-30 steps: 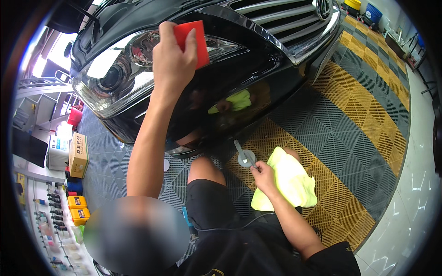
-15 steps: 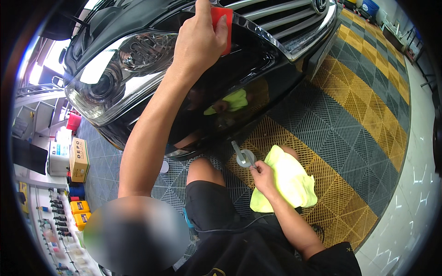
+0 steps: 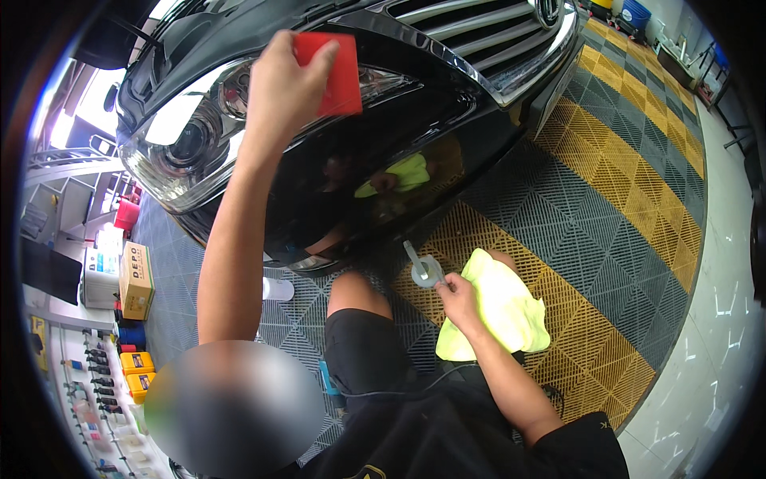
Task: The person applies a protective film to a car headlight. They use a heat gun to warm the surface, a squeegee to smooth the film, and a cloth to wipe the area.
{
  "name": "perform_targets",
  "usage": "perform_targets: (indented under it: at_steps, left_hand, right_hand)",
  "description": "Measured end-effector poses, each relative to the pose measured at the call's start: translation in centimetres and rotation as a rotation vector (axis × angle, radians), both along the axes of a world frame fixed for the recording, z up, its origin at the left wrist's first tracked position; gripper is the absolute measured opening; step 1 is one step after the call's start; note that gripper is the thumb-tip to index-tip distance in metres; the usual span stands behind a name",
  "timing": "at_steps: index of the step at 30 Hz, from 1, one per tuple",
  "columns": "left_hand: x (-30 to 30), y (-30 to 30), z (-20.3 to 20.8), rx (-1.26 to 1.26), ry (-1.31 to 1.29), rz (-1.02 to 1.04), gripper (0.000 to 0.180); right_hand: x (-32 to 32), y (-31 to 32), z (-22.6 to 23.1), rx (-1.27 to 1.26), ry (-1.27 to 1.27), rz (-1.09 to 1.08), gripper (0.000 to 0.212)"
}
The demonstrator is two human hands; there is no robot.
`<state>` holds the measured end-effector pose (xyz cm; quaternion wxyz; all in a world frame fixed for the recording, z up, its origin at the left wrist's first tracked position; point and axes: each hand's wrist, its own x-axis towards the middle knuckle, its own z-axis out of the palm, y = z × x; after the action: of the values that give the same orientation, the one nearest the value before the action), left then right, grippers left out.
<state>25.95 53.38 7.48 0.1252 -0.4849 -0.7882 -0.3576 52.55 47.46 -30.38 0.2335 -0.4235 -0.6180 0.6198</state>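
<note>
My left hand (image 3: 286,84) pinches a flat red square card (image 3: 339,76) between thumb and fingers. It is over the inner part of the headlight (image 3: 187,136) of a black car (image 3: 367,152); whether the card touches the lens I cannot tell. Low by my right knee, my right hand (image 3: 457,297) is closed on the edge of a grey ring-shaped roll (image 3: 427,272), which looks like tape with a pale strip standing up from it. A bright yellow-green cloth (image 3: 495,311) lies over my right thigh, beside that wrist.
A white cylinder (image 3: 278,290) sits on the grey and yellow grid floor (image 3: 574,207) near my left knee. Along the left stand a cardboard box (image 3: 136,279), yellow containers (image 3: 138,374) and racks of bottles. The chrome grille (image 3: 471,28) is above right. A blurred patch covers the lower left.
My left hand has moved left and a little down with the red card, from near the grille edge to over the headlight. My right hand stays nearly still; the roll has shifted slightly.
</note>
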Motion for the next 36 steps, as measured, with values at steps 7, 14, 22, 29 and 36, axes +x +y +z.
perform_targets:
  at_steps: [7,14,22,29,36]
  left_hand:
    - [2.4,0.9,-3.4,-0.112,0.128,-0.044,0.038]
    - [3.2,2.4,-4.6,-0.144,0.111,-0.125,0.033]
    - [5.1,3.0,-7.3,-0.149,0.067,-0.114,0.035]
    - [5.7,-0.3,-7.0,-0.089,-0.048,-0.189,0.034]
    - [-2.0,-4.3,0.3,-0.184,0.139,-0.080,0.036]
  right_hand:
    - [-0.2,0.8,-0.8,0.038,-0.037,-0.007,0.015]
    - [0.0,0.5,-0.6,0.035,-0.047,-0.005,0.017]
    - [0.1,0.1,-0.2,0.072,-0.057,-0.010,0.016]
    - [0.1,0.5,-0.9,0.084,-0.069,-0.027,0.017]
    - [0.0,0.5,-1.6,0.057,-0.083,-0.025,0.016]
